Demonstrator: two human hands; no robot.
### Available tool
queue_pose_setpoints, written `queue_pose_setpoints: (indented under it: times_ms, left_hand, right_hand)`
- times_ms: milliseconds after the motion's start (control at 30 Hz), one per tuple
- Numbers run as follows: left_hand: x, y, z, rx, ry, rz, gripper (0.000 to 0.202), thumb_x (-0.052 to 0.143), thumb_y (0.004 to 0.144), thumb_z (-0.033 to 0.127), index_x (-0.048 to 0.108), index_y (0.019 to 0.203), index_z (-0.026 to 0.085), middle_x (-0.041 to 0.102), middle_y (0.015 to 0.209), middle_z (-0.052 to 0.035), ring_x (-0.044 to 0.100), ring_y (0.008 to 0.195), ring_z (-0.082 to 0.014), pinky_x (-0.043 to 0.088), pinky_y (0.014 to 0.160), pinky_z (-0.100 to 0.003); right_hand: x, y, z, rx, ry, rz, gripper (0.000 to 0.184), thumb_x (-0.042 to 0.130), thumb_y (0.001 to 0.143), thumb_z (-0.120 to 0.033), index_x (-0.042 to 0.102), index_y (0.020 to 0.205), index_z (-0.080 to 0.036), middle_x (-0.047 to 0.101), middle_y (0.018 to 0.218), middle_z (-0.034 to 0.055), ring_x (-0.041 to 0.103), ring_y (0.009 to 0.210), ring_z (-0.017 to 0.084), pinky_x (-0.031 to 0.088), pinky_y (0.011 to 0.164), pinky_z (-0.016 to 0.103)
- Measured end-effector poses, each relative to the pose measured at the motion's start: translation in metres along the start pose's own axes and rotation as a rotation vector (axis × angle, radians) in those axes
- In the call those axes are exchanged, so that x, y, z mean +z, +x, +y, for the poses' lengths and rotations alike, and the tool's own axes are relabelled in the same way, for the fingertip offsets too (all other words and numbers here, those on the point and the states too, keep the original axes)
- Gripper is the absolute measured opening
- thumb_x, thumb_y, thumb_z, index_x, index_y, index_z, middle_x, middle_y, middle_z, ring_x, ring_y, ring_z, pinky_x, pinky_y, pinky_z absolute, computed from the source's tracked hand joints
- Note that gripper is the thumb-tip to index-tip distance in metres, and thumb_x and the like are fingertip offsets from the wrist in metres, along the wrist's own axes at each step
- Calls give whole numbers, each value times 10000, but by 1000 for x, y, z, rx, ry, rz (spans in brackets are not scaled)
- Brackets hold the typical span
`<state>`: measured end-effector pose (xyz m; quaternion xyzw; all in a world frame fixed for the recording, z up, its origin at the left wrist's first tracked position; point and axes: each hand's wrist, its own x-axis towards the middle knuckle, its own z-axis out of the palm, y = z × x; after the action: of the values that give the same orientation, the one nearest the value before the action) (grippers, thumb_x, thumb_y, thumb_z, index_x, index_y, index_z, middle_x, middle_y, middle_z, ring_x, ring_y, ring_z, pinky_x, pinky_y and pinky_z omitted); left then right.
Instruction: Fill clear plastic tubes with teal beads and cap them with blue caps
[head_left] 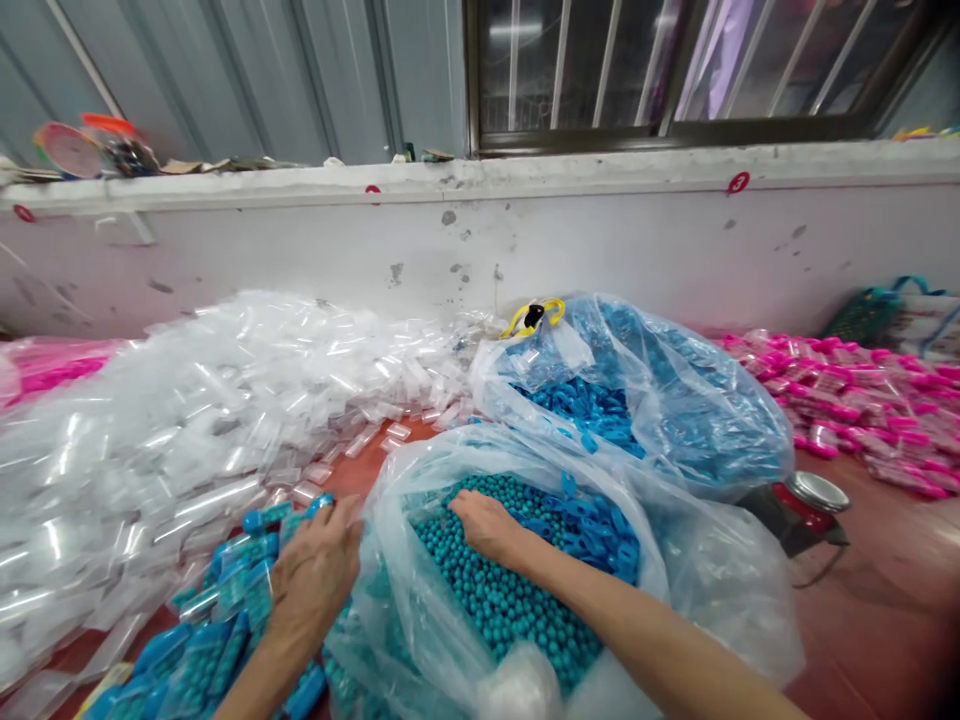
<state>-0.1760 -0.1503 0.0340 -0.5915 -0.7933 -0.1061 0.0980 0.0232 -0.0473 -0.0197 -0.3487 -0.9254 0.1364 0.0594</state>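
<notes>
My right hand [484, 525] reaches into an open clear plastic bag [397, 480], its fingers curled together against the teal beads [510, 600]. Whatever lies inside those fingers is hidden. To the left of the bag, my left hand [319, 560] shows its back, with the fingers bent and closed. A blue cap [320, 504] peeks out just beyond the knuckles; I cannot tell if it belongs to something held. Under and beside this hand lies a pile of clear blue-capped containers filled with teal beads [195, 660]. Blue plastic pieces [600, 530] share the bag with the beads.
A large heap of clear empty plastic cases [225, 400] spreads along the left. Behind the bead bag sits another bag of blue pieces [675, 400]. Pink-capped items [862, 400] and a red tin with a silver lid [814, 500] lie right. A white wall [300, 250] bounds the back.
</notes>
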Motion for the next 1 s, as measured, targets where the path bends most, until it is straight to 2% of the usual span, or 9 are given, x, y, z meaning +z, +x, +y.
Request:
queue_pose_setpoints:
  times_ms: [133, 267, 433, 533, 600, 700, 767, 867, 1000]
  left_hand:
    - [21, 2, 27, 99, 56, -128, 331, 390, 838, 245, 542, 1127, 194, 605, 993, -76, 560, 909, -213, 420, 750, -299]
    - [41, -4, 32, 149, 128, -207, 326, 408, 831, 226, 553, 1123, 232, 601, 985, -68, 577, 872, -212, 435, 712, -305]
    - [51, -12, 25, 133, 207, -229, 397, 385, 826, 148, 517, 1190, 234, 600, 1063, -94, 580, 918, -239, 441, 736, -329]
    - [51, -10, 22, 65, 145, -286, 456, 334, 823, 91, 464, 1247, 200, 643, 998, -94, 614, 856, -209, 449, 703, -288]
    - [50, -8, 20, 11, 84, -318, 482, 288, 832, 82, 416, 1284, 186, 676, 888, -84, 635, 772, -189, 450, 659, -268]
    - [50, -5, 19, -21, -1, -282, 478, 261, 843, 109, 408, 1292, 182, 687, 803, -70, 640, 722, -179, 446, 649, -259]
    - [52, -5, 19, -32, -58, -236, 467, 275, 841, 137, 427, 1280, 185, 688, 789, -63, 636, 702, -174, 446, 645, -255]
    - [56, -5, 20, -45, -108, -179, 464, 291, 831, 155, 445, 1268, 193, 689, 768, -50, 632, 684, -173, 451, 639, -255]
    - [58, -5, 21, -11, -141, -142, 461, 262, 838, 153, 467, 1250, 189, 693, 799, -51, 639, 704, -178, 461, 648, -269]
  right_hand:
    - [13, 53, -22, -89, -14, 32, 268, 372, 782, -61, 570, 923, -175, 622, 933, 51, 556, 854, 160, 412, 700, 234]
    - [23, 84, -38, -123, -43, 46, 203, 424, 793, -136, 578, 926, -139, 634, 936, 85, 560, 856, 186, 427, 729, 275]
    - [24, 79, -30, -145, -69, 49, 288, 465, 791, -250, 547, 1040, -132, 620, 1015, 102, 557, 907, 203, 433, 765, 298]
    - [20, 65, -11, -153, -97, 20, 262, 463, 793, -302, 592, 957, -144, 635, 949, 101, 567, 888, 222, 440, 738, 321]
    - [17, 60, 4, -124, -122, 4, 234, 434, 811, -272, 622, 856, -141, 646, 856, 103, 585, 817, 215, 445, 697, 315]
    - [15, 62, 14, -77, -154, 17, 247, 387, 819, -175, 626, 815, -116, 638, 846, 133, 585, 785, 214, 442, 681, 317]
    - [17, 68, 9, -109, -154, 23, 248, 373, 814, -138, 618, 845, -112, 631, 896, 142, 579, 808, 214, 437, 693, 317]
    - [22, 80, -7, -222, -119, 6, 222, 395, 802, -133, 605, 874, -143, 632, 943, 104, 569, 830, 191, 423, 705, 278]
    - [26, 97, -18, -291, -58, -28, 147, 479, 733, -135, 603, 807, -160, 653, 808, 39, 562, 752, 164, 407, 663, 228]
